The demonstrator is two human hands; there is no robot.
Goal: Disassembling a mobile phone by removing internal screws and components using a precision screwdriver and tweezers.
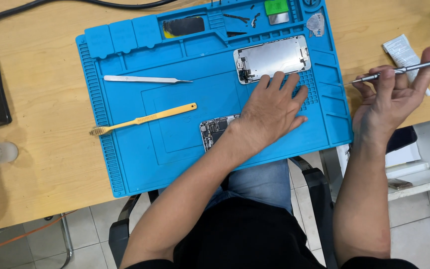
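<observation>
Table: pale wood, carrying a blue work mat that covers most of the working area.
Phone body: opened, circuit side up, near the mat's front centre, partly hidden under the left hand.
Screen panel: removed, lying face down toward the mat's far right, just beyond the left fingertips.
Left hand: open and flat, palm down, fingers spread, holding nothing; it pins the phone body.
Right hand: raised off the mat's right edge, palm turned up, fingers loosely curled around a slim screwdriver, tip pointing left.
Method note: firm, even palm pressure and an upright driver seem advisable.
Small tools: tweezers and yellow brush, well left, untouched.
</observation>
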